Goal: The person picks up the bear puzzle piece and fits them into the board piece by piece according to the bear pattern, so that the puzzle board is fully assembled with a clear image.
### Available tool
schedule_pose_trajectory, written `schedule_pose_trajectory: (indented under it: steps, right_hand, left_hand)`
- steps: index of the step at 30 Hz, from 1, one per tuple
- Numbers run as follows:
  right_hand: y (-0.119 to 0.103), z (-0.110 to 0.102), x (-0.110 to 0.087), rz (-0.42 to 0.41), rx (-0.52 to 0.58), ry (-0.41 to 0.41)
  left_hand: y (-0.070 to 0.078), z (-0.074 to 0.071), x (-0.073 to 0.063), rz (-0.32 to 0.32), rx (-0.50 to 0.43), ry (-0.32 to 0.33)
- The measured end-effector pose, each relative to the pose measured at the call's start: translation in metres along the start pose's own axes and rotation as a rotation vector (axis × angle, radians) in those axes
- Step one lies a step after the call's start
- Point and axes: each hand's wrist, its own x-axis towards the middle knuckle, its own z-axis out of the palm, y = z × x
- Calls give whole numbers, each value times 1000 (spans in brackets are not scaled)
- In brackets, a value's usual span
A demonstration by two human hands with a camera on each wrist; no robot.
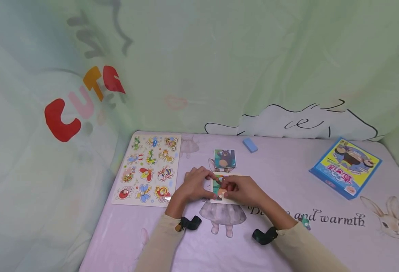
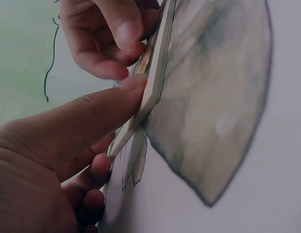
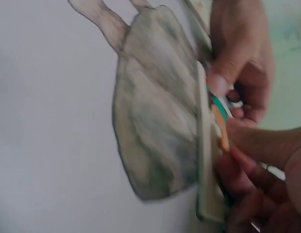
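Puzzle (image 1: 232, 201) on table (image 1: 281, 170); left hand (image 1: 196, 185), fingers curled, holds its edge; right hand (image 1: 246, 190), nearly closed, pinches an orange piece (image 3: 220, 125). I'd say the piece could slip askew if that pinch loosens or puzzle shifts.

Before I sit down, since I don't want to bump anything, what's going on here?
A person's left hand holds the left side of a small picture board, while the right hand pinches an orange piece at it. A bear picture lies just beyond, with a bug puzzle board to the left.
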Motion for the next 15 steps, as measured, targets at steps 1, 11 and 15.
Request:
schedule_pose_trajectory:
  steps: [1,11,15]
  right_hand:
    - [1,-3,-3,1,23,-4]
    - [11,-37,-31,93,42,29]
    - [20,-50,-43,109,16,45]
  left_hand:
    - [0,0,0,-2,3,-2]
    - [1,1,1,-23,13,-14]
    - [1,1,1,-21,10,-11]
